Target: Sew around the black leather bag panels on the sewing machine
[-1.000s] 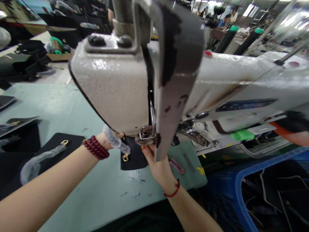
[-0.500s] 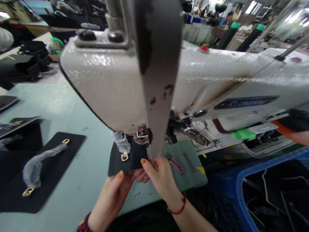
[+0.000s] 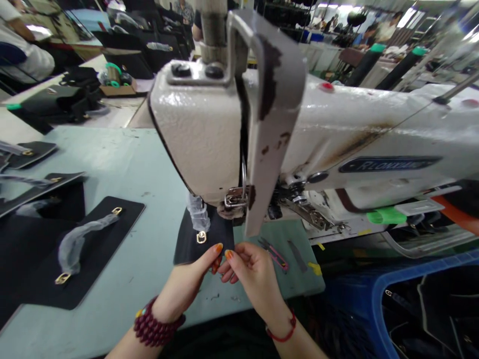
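A black bag panel (image 3: 187, 247) with a gold buckle (image 3: 201, 237) and a plastic-wrapped handle (image 3: 199, 213) lies under the head of a white sewing machine (image 3: 202, 129). At its near edge my left hand (image 3: 189, 279) is closed, thumb on top and fingers folded beneath. My right hand (image 3: 256, 274) is closed at the panel's near right corner, its thumb tip close to the left thumb. The fingertips partly hide the corner between them. Pink-handled thread snips (image 3: 277, 258) and a thin blade (image 3: 297, 255) lie to the right of that hand.
More black panels with wrapped handles (image 3: 101, 249) lie on the pale green table (image 3: 123, 159) at left. A blue basket (image 3: 376, 299) of black pieces stands at right. A metal bar (image 3: 267, 164) hangs before the machine head. A person's arm (image 3: 18, 22) shows at far left.
The view has shifted, so the machine appears further right. My left hand has slid rightward along the panel's edge, its thumb now near the right thumb. My right hand stays by the corner.
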`<control>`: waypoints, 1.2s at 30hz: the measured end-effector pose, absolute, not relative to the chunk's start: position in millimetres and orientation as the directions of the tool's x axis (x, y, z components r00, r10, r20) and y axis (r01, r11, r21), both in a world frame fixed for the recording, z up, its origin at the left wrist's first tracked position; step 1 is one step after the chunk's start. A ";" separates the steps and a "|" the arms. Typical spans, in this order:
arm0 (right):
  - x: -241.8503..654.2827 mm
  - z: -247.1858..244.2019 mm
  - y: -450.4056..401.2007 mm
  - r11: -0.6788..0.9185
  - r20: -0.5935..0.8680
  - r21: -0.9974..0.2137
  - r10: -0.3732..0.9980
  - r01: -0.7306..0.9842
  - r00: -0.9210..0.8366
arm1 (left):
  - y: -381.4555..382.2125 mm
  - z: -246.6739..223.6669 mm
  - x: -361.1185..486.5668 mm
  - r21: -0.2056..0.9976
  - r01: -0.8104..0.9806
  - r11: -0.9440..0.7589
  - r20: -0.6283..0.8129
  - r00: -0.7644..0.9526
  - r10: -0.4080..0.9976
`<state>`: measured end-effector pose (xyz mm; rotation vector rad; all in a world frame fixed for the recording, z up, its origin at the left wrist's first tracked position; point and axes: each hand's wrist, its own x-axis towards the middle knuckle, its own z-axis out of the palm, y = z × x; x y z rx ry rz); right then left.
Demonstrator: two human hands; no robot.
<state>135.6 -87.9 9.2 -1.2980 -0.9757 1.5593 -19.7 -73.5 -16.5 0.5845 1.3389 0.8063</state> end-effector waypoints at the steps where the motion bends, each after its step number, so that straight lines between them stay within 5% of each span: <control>1: 136.4 8.5 -88.0 -0.327 -0.317 -0.935 0.944 -0.140 -0.092 | -73.5 -15.1 -18.6 0.782 -0.172 0.599 -0.600 0.052 0.798; 11: 134.0 0.2 -86.1 -0.351 -0.322 -0.894 0.936 -0.280 -0.144 | -71.5 -10.8 -13.9 0.722 -0.229 0.653 -0.650 0.099 0.753; 25: 132.8 0.8 -85.8 -0.339 -0.323 -0.898 0.941 -0.281 -0.104 | -70.9 -12.4 -15.6 0.913 -0.022 0.408 -0.408 -0.099 0.908; 36: 139.4 7.0 -83.7 -0.390 -0.372 -0.886 0.921 -0.250 -0.117 | -75.8 -8.4 -10.0 0.850 -0.075 0.521 -0.525 -0.055 0.849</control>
